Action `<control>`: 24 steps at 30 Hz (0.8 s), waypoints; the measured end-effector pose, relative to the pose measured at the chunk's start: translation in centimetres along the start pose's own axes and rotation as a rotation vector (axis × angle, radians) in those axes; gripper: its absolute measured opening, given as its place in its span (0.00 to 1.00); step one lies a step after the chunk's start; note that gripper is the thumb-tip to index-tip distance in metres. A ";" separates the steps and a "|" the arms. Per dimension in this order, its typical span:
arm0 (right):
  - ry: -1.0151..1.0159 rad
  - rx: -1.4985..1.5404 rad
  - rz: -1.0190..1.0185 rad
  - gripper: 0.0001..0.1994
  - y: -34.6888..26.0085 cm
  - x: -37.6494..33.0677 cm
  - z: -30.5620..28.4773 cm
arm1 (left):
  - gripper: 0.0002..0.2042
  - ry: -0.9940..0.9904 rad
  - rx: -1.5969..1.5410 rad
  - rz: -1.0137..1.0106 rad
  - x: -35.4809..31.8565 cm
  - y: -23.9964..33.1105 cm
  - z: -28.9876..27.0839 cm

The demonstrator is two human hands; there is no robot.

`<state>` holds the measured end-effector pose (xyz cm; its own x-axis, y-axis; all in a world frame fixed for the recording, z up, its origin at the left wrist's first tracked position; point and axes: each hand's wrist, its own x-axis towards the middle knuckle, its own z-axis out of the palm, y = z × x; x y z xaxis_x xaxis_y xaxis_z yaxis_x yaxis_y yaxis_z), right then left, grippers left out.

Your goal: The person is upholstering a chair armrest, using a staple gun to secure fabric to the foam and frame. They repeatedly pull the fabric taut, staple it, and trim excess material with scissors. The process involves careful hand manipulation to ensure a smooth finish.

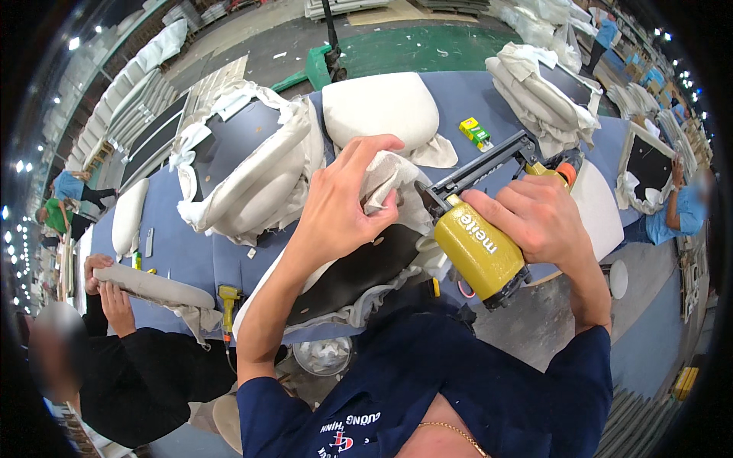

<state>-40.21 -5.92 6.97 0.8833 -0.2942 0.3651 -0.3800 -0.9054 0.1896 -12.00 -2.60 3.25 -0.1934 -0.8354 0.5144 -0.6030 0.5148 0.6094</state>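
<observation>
My left hand point(343, 200) pinches and pulls a fold of cream fabric point(389, 177) over the edge of an upturned seat panel with a black underside point(359, 269). My right hand point(534, 217) grips a yellow pneumatic staple gun point(477, 248). Its black nose point(429, 195) presses against the fabric right beside my left fingers. The panel lies on the blue-grey worktable point(183, 252) just in front of my chest.
Cream upholstered cushions point(252, 168) and another point(378, 107) lie further back on the table, with a small yellow-green box point(475, 131). At left a person in black point(114, 305) handles a padded panel beside a second yellow tool point(227, 299). Another worker point(672, 214) is at right.
</observation>
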 end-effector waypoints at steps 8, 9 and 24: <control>0.063 0.015 -0.088 0.24 -0.1 1.0 1.3 | 0.24 -0.049 -0.004 0.006 -0.4 0.0 -0.3; 0.067 0.014 -0.094 0.24 -0.1 1.0 1.4 | 0.24 -0.048 -0.003 -0.004 -0.4 0.1 -0.4; 0.078 0.060 0.017 0.11 -0.6 1.3 2.2 | 0.32 -0.051 -0.046 -0.019 -0.7 0.5 -0.6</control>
<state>-38.23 -6.44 5.37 0.8518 -0.2873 0.4381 -0.3757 -0.9177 0.1288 -11.71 -1.58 3.57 -0.2225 -0.8530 0.4720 -0.5706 0.5065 0.6464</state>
